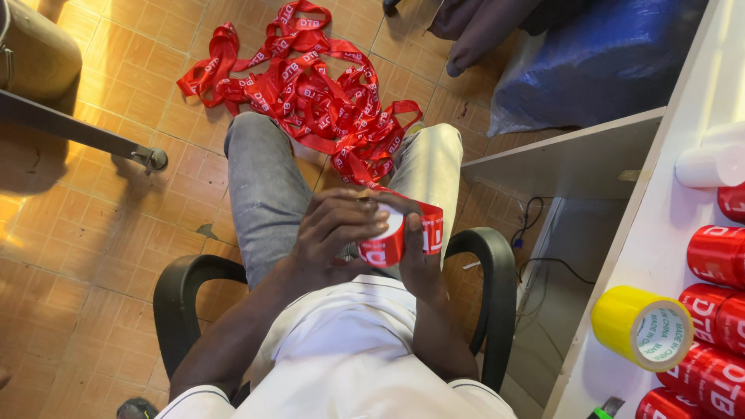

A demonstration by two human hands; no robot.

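Note:
I sit in a black armchair (180,299) and hold a small roll of red tape with white lettering (386,247) over my lap. My left hand (335,226) wraps over the top and near side of the roll. My right hand (413,260) grips its right side, thumb on the rim. A strip of the same red tape (429,221) runs from the roll down to a tangled heap of red tape (310,85) on the tiled floor in front of my knees.
A white desk (660,256) stands at my right with several red tape rolls (718,252), a yellow roll (644,326) and a white roll (710,164). A blue plastic sack (597,62) lies beyond it. A metal leg (77,133) crosses the floor at left.

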